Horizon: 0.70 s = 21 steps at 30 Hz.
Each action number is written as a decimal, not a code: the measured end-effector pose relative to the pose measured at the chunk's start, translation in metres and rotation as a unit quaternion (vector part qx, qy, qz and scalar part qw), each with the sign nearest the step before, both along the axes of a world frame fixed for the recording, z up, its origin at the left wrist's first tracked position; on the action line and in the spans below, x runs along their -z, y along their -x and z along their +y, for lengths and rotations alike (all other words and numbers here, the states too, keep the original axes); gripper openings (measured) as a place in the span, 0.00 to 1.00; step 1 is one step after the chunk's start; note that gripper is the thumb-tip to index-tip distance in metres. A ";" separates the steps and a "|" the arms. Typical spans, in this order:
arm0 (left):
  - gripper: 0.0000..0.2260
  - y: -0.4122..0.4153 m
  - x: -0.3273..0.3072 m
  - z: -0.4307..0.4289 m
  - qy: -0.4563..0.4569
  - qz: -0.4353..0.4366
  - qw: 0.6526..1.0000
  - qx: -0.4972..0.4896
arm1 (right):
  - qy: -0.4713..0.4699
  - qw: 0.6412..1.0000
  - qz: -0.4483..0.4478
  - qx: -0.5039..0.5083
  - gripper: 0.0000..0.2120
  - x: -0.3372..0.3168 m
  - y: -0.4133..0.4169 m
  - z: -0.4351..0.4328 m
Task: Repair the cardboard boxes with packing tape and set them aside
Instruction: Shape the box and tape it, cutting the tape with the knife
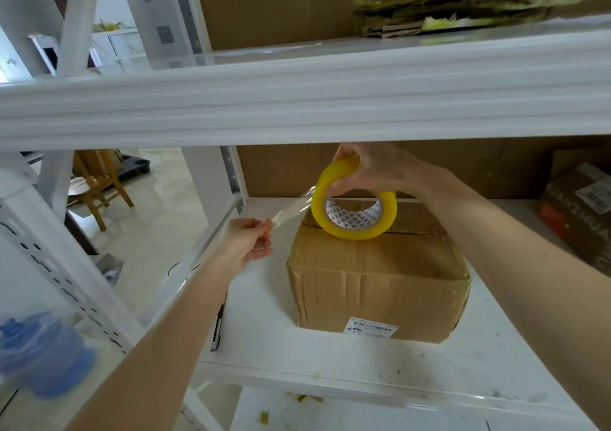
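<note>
With the right hand (370, 172) gripping the yellow packing tape roll (353, 210) above the cardboard box (377, 281) on the shelf (496, 358), the left hand (246, 243) pinches the thin, clingy tape end (291, 209), probably best kept taut.

Left grip (246, 242) pinching; right grip (367, 169) curled, raised
</note>
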<state>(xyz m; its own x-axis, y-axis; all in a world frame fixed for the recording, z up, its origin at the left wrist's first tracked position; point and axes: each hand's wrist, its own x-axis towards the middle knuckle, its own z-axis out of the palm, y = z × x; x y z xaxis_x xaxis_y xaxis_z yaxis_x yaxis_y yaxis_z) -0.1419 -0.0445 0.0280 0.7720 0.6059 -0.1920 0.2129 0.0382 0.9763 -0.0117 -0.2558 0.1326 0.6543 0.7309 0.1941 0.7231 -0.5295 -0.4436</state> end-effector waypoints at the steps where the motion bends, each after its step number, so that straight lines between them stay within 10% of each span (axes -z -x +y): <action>1: 0.08 0.002 0.003 0.000 -0.009 0.005 1.000 0.008 | 0.002 1.000 0.000 -0.002 0.25 -0.002 0.000 -0.001; 8: 0.12 -0.010 0.029 -0.032 -0.077 0.068 0.994 0.036 | -0.032 0.999 0.039 -0.014 0.25 0.008 0.005 -0.001; 14: 0.12 -0.034 0.019 -0.038 0.055 0.097 0.994 0.008 | -0.035 0.999 0.040 0.004 0.26 0.010 0.010 0.001; 16: 0.17 -0.035 0.015 -0.031 -0.068 0.148 0.984 0.069 | -0.033 0.999 0.040 0.008 0.26 0.008 0.013 0.000; 19: 0.27 -0.021 0.019 -0.017 -0.364 0.273 0.879 0.142 | -0.020 0.999 0.042 0.017 0.27 0.005 0.014 -0.002; 21: 0.23 -0.015 0.016 -0.009 -0.355 0.161 0.909 0.150 | -0.010 0.999 0.031 0.015 0.29 0.005 0.015 -0.002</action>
<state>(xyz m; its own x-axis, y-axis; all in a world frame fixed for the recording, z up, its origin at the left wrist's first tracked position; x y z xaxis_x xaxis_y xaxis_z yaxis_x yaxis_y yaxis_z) -0.1270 -0.0537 0.0116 0.8959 0.4370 -0.0797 0.3884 -0.6837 0.6177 -0.0266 -0.2579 0.1275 0.6865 0.7078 0.1669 0.6785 -0.5410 -0.4970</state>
